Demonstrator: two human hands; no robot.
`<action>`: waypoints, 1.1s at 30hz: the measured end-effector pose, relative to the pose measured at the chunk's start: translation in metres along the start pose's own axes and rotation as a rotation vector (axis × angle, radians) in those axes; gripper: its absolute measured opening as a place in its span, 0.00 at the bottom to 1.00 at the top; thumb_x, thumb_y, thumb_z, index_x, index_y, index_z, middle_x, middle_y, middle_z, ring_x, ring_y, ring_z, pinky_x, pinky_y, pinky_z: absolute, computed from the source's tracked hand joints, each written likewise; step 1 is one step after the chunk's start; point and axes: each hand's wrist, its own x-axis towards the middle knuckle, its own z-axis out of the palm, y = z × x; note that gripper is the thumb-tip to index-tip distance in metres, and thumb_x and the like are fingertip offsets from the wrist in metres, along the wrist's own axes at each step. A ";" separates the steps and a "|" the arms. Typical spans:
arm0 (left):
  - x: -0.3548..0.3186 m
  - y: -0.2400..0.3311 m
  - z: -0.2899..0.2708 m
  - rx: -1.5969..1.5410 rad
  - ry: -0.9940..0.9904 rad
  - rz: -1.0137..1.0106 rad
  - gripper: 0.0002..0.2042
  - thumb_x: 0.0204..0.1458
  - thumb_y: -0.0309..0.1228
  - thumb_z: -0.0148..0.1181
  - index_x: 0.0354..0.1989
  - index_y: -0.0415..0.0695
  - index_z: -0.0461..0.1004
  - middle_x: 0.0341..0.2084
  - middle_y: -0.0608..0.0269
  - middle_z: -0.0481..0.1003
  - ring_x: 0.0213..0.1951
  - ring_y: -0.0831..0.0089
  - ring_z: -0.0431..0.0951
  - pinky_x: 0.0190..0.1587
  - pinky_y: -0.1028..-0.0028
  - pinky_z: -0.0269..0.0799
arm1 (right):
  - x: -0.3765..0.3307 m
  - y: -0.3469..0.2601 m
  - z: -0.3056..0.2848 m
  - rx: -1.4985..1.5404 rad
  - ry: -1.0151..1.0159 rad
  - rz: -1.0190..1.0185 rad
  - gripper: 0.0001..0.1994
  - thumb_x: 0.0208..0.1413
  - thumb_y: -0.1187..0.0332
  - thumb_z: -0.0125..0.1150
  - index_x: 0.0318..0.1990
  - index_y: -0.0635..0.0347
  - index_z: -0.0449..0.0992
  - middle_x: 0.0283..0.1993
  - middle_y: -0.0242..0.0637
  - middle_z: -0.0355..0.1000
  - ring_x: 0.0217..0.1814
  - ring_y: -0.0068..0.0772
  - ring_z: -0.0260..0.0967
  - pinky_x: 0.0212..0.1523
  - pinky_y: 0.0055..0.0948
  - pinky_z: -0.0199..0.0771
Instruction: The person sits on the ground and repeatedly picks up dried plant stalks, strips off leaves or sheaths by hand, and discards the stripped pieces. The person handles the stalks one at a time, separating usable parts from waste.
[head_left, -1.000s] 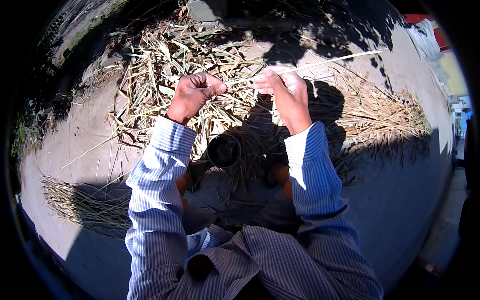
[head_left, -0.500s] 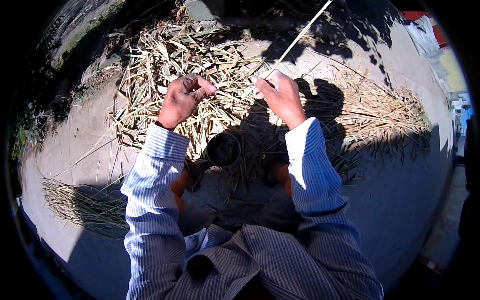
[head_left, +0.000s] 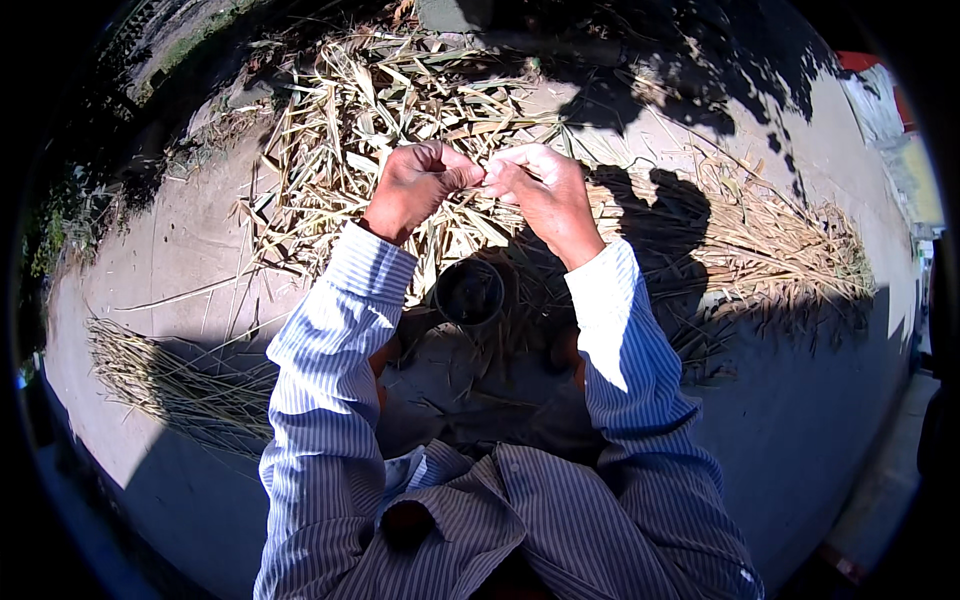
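My left hand (head_left: 418, 187) and my right hand (head_left: 540, 190) meet fingertip to fingertip above a heap of dry, pale stalks and leaves (head_left: 345, 115). Both are closed in a pinch. Whatever lies between the fingertips is too small or too hidden to make out. Just below them, between my feet, stands a dark round pot (head_left: 468, 292) with an interior deep in shadow.
A large bundle of straw-coloured stalks (head_left: 780, 245) lies to the right, partly under my shadow. A smaller bundle of thin stalks (head_left: 165, 380) rests at the lower left. Concrete ground (head_left: 190, 250) surrounds them. A grey block (head_left: 452, 14) sits at the far edge.
My hands were apart and have come together at the fingertips. The long pale stalk that stuck up from my right hand no longer shows. The view has shifted slightly.
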 end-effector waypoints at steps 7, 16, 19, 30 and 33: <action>-0.004 -0.001 -0.008 -0.087 0.046 -0.107 0.07 0.49 0.27 0.66 0.30 0.35 0.77 0.26 0.62 0.79 0.30 0.77 0.76 0.37 0.77 0.72 | 0.002 0.007 0.009 0.009 -0.001 -0.004 0.06 0.56 0.76 0.55 0.39 0.69 0.73 0.31 0.38 0.75 0.31 0.23 0.73 0.35 0.23 0.74; 0.006 0.019 -0.054 -0.067 0.410 0.279 0.11 0.54 0.35 0.63 0.33 0.39 0.74 0.24 0.69 0.76 0.26 0.83 0.69 0.32 0.83 0.63 | -0.010 0.003 -0.002 0.044 0.033 0.105 0.12 0.58 0.65 0.58 0.42 0.67 0.72 0.36 0.39 0.75 0.35 0.27 0.75 0.36 0.24 0.73; -0.002 0.023 -0.069 1.343 0.572 0.516 0.17 0.53 0.43 0.59 0.34 0.38 0.74 0.26 0.59 0.76 0.33 0.62 0.73 0.40 0.63 0.62 | -0.006 -0.001 -0.009 0.046 0.023 0.084 0.13 0.59 0.64 0.58 0.43 0.67 0.72 0.37 0.41 0.75 0.34 0.27 0.74 0.37 0.24 0.73; -0.009 -0.003 -0.023 0.691 0.047 0.791 0.10 0.48 0.35 0.64 0.32 0.42 0.77 0.28 0.58 0.77 0.35 0.59 0.75 0.40 0.64 0.70 | -0.007 -0.005 0.009 -0.231 0.199 0.019 0.19 0.60 0.56 0.56 0.39 0.68 0.71 0.31 0.39 0.75 0.28 0.24 0.73 0.31 0.20 0.70; -0.023 -0.006 -0.022 0.523 0.132 0.570 0.10 0.46 0.36 0.66 0.31 0.44 0.78 0.25 0.57 0.76 0.34 0.58 0.75 0.39 0.64 0.70 | -0.007 0.000 0.014 -0.306 0.220 0.019 0.18 0.60 0.55 0.55 0.36 0.66 0.72 0.27 0.37 0.74 0.25 0.23 0.71 0.28 0.19 0.68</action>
